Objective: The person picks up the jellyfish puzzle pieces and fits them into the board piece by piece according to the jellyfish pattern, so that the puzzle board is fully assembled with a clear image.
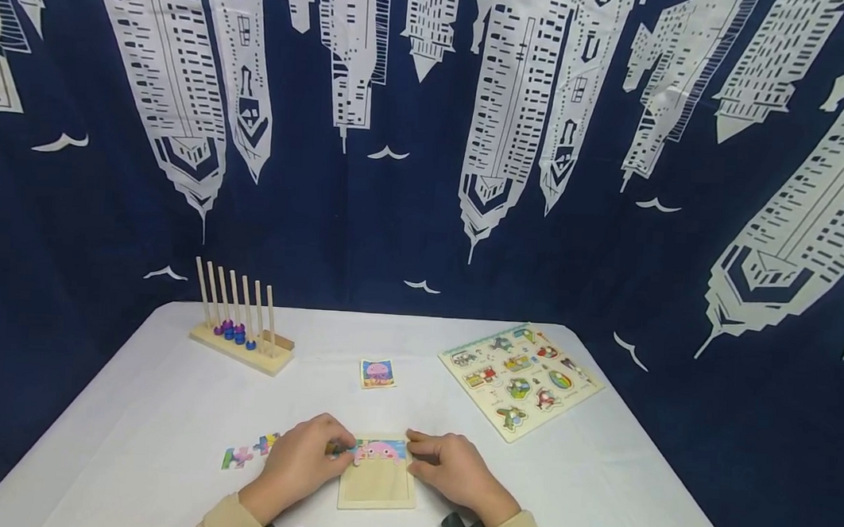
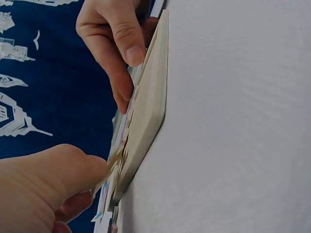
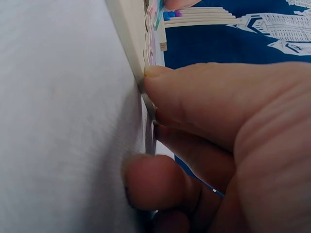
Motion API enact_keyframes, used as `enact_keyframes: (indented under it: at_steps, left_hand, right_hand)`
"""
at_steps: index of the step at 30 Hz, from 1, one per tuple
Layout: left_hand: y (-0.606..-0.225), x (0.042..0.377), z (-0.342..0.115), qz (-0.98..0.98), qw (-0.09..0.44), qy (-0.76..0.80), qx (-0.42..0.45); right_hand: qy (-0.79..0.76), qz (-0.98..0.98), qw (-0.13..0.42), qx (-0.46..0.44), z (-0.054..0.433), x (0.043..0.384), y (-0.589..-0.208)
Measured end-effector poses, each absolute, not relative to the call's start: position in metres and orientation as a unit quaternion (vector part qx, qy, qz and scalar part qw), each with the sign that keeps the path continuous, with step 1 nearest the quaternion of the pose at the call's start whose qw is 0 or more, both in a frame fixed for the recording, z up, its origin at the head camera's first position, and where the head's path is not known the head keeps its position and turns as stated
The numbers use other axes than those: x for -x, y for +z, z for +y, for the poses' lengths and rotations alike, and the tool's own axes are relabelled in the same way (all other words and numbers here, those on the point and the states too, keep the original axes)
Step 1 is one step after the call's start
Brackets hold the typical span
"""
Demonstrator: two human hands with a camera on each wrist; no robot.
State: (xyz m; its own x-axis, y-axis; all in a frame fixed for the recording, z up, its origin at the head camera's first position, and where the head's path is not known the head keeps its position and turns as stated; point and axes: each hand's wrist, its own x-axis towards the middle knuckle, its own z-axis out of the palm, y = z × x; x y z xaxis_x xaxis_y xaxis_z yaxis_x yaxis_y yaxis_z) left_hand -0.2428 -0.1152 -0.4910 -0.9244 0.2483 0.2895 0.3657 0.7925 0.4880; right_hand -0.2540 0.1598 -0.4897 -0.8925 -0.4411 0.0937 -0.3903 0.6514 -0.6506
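Note:
A square wooden puzzle tray point(image 1: 377, 488) lies at the table's front middle, with pink and blue jigsaw pieces point(image 1: 383, 450) along its far side and bare wood nearer me. At its far left corner is my left hand point(image 1: 306, 456), pinching a thin jigsaw piece point(image 2: 113, 160) between thumb and finger. In the left wrist view that piece slants over the tray's edge. My right hand point(image 1: 456, 468) holds the tray's right rim, the thumb point(image 3: 158, 77) against the frame. Partly behind my left hand, loose jigsaw pieces point(image 1: 237, 457) lie on the table.
A small picture card point(image 1: 377, 374) with a pink octopus lies beyond the tray. At the back left stands a wooden peg rack point(image 1: 245, 350) with blue and purple beads. A wooden picture board point(image 1: 519, 380) lies at the back right. Behind the table hangs a navy curtain point(image 1: 344, 243).

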Motion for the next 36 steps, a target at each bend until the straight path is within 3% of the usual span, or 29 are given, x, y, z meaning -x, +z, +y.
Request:
enact_keyframes:
  at_steps: [36]
  left_hand:
    - [-0.503, 0.247, -0.11, -0.927, 0.152, -0.255, 0.229]
  right_hand:
    - [-0.344, 0.909, 0.033, 0.235, 0.16, 0.256, -0.49]
